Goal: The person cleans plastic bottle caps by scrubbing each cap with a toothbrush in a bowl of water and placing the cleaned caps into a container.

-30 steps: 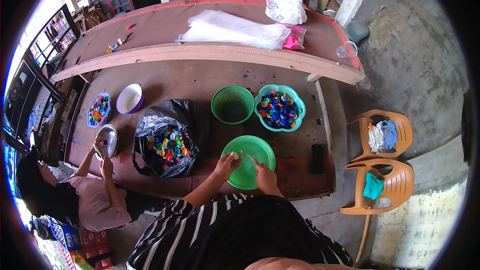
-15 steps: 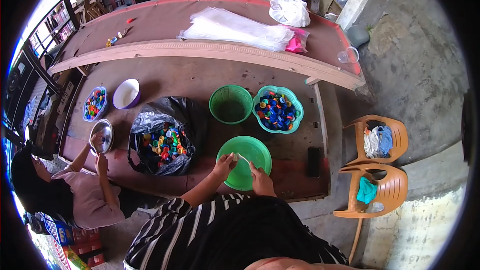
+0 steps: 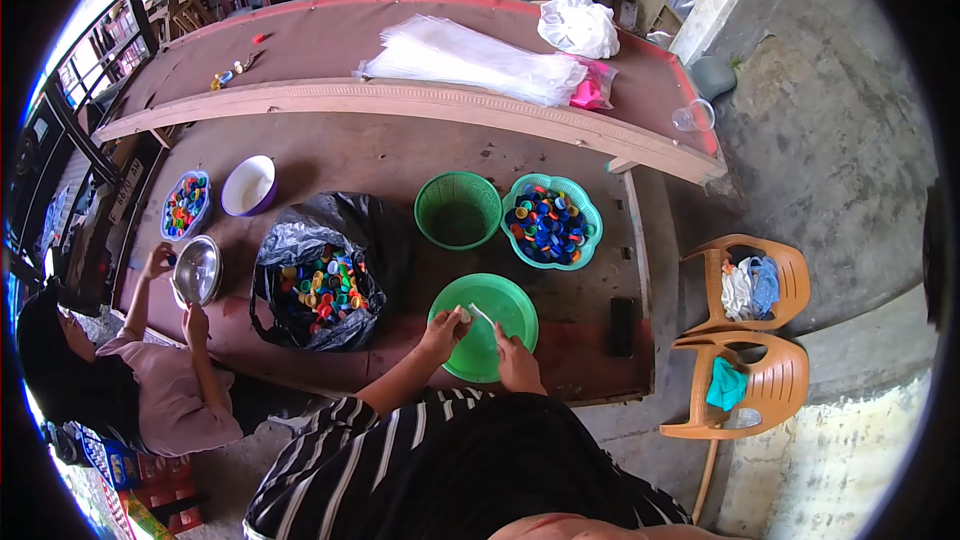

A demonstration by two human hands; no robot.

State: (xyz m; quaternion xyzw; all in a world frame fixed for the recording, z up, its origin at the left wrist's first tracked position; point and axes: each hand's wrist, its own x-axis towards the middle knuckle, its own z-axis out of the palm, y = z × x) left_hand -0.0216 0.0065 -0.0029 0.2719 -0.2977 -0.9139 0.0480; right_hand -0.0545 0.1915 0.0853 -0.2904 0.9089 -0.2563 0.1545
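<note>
Over the bright green basin [image 3: 508, 292], my left hand [image 3: 441, 336] pinches a small pale bottle cap [image 3: 464, 316], partly covered by the fingers. My right hand [image 3: 517, 364] is closed around a small knife [image 3: 482, 316], its pale narrow blade pointing toward the left hand. The blade tip is close to the cap. Just behind the basin stand a dark green basket [image 3: 459, 184] and a turquoise basket [image 3: 594, 202] full of mostly blue bottle caps [image 3: 548, 228]. A black plastic bag [image 3: 388, 240] of mixed coloured caps [image 3: 325, 290] lies open to the left.
To the left a co-worker [image 3: 180, 380] reaches around a metal bowl [image 3: 214, 258], near a purple bowl [image 3: 262, 208] and a small basket of caps [image 3: 178, 230]. A phone [image 3: 622, 328] lies at the table's right. Clear plastic bags [image 3: 460, 58] rest beyond the wooden rail [image 3: 400, 98]; chairs [image 3: 790, 390] stand right.
The co-worker's far hand has moved from the metal bowl toward the small cap basket. My hands stay over the basin, the knife blade a little shifted. The view has moved slightly.
</note>
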